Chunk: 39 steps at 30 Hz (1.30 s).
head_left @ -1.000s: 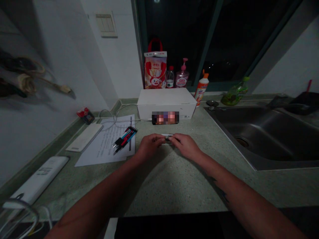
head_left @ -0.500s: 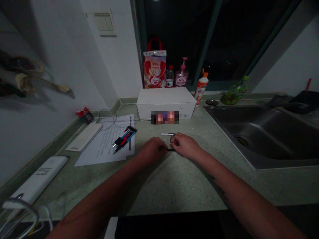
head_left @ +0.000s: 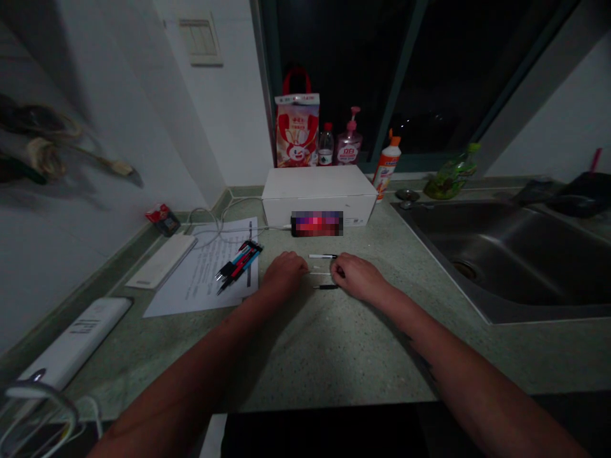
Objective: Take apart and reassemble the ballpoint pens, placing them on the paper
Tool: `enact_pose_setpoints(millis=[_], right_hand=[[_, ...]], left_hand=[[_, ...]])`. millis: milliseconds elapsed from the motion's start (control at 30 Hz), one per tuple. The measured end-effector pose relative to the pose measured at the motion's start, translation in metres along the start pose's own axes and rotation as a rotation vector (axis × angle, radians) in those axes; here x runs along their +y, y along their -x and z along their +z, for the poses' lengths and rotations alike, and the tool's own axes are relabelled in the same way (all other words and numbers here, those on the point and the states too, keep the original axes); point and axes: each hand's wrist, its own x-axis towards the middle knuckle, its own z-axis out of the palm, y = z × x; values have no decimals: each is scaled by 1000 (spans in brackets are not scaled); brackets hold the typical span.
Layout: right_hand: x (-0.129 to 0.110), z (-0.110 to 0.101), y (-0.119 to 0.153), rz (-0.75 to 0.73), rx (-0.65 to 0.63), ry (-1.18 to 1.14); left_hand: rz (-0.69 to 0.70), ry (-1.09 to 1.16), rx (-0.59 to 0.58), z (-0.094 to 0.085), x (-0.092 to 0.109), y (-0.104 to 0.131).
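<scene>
On the counter, just nearer than the fingertips, lies a short black stick, its right end close beside the right hand. Next comes a thin pale rod, lying crosswise between the fingers of both hands. The left hand has its fingers bunched and curled down by the rod's left end; whether they pinch it, I can't tell. The right hand's fingers curl in toward the thumb at the rod's right end, with their grip hidden. Just beyond the fingertips is a white stick with a black end reaching the right knuckles. Left of the left fingers, a bunch of pens rests on printed paper. Farther past the fingers, a phone with a cable leans by a white box, and behind that stand a red-handled bag and two bottles, one small with a red cap, one with a pink pump
</scene>
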Motion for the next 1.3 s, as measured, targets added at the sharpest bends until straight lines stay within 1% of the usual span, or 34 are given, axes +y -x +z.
enact_pose_setpoints(millis=[133,367,467,567,667,733,833,900,1000,1067,1200,1300], right_hand=[[2,0,0,1,-7,9],[2,1,0,-6,5,-3],[0,0,0,-11,4,-7],[-3,0,1,-21,-3,-13],[-5,0,1,-29,-11,-39],[-4,0,0,-20,13,-55],[-2,1,-5,-32,111,-35],[0,2,-9,-59,143,13],[2,4,-14,-55,102,95],[1,4,-16,-37,79,129],[0,1,-14,-26,64,130],[-1,-2,-12,-12,44,110]], left_hand=[[-16,-9,-21,-5,-3,2],[-29,56,6,-7,-4,4],[-23,51,-6,-4,0,4],[16,57,-6,-1,6,6],[46,65,21,2,11,7],[45,60,50,3,14,6],[16,41,76,6,16,0],[-3,25,54,7,16,-4],[-23,6,18,7,16,-7],[-53,-6,20,5,14,-8],[-130,-4,38,2,7,-8],[-142,32,47,3,2,-8]])
